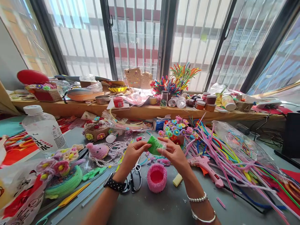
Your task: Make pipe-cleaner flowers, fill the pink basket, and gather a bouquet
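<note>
A small green piece, which looks like a packet in clear plastic wrap (155,146), is held up between my two hands above the table. My left hand (137,150) pinches its left edge with thumb and forefinger. The fingers of my right hand (172,153) close on its clear right end. Below them stands a small round pink fuzzy pot (157,178) with a red inside. Silver scissors (134,178) lie left of the pot, and a pale yellow block (177,180) lies to its right.
A pink glue gun (207,170) with a black cord lies right of my forearm, beside heaped pipe cleaners (225,159). At left are a water bottle (45,131), pearl strings (118,151) and glue sticks (79,195). Jars (164,99) line the window ledge (140,111).
</note>
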Tool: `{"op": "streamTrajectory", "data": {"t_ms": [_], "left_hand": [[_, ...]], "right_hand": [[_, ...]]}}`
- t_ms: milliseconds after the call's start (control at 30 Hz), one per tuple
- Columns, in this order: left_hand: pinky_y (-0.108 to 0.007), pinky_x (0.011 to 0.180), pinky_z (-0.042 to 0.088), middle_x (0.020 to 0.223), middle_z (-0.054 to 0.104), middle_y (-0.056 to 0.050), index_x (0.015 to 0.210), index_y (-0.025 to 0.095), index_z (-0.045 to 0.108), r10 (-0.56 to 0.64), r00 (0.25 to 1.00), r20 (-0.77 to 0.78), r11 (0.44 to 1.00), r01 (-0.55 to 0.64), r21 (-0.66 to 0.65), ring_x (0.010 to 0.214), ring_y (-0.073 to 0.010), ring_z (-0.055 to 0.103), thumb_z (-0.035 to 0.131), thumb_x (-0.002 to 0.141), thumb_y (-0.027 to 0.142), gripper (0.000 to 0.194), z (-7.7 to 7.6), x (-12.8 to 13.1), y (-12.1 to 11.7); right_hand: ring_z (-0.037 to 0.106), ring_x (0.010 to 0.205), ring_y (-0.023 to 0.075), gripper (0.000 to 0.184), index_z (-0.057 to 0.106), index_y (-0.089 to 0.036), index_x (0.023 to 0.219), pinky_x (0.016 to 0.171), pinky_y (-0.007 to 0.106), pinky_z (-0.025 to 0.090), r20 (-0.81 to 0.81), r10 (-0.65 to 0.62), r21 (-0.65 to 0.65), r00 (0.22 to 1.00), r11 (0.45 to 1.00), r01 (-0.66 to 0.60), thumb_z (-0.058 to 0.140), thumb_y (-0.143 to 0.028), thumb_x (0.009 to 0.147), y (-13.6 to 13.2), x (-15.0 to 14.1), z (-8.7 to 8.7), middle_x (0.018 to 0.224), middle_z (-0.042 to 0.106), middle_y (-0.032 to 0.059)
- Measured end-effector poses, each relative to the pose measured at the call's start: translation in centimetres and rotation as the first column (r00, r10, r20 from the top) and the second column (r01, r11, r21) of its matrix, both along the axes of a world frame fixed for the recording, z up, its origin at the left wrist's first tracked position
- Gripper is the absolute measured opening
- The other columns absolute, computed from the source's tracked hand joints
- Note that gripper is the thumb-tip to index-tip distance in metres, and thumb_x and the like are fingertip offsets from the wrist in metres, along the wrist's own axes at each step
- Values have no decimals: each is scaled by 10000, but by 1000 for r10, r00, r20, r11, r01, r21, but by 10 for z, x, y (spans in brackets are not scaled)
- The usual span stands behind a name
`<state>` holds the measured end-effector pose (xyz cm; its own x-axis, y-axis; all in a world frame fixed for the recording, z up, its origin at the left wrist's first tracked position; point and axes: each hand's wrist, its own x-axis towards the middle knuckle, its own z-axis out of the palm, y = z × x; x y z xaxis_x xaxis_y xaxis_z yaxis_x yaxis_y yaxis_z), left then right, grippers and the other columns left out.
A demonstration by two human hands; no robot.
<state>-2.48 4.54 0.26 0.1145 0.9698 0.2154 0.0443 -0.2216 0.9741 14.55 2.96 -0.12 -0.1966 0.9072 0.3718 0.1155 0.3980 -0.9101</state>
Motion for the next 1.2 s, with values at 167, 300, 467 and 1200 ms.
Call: {"op": "streamTrajectory", "data": {"t_ms": [167,300,467,1200], "left_hand": [[-261,686,461,789,648,-17,859,182,637,-32,993,111,999,34,-14,747,-155,571,637,610,313,281,2,2,-1],[-232,657,451,720,631,-15,688,148,640,58,985,160,998,-51,-46,683,-129,561,646,596,314,191,3,3,-2],[-254,653,461,668,617,-13,646,133,618,57,977,204,997,-43,-72,646,-126,558,654,580,319,201,2,2,-2],[-190,566,408,635,591,10,644,141,596,202,979,13,972,-202,125,604,-106,517,588,643,348,207,2,6,-5]], "right_hand": [[481,1012,201,183,657,-223,843,834,326,398,78,-135,129,988,984,124,569,-290,697,-2,-3,3,1083,545,56],[449,1052,203,172,655,-235,839,919,362,317,139,-150,179,979,976,124,583,-268,686,-3,-6,3,1107,538,49],[318,1179,220,278,611,-270,977,971,397,236,106,-124,101,987,988,113,564,-301,705,-2,-10,0,1268,404,35],[454,1044,208,181,680,-223,756,907,349,315,194,-131,97,972,989,114,638,-346,630,-3,-14,-5,1095,550,59]]}}
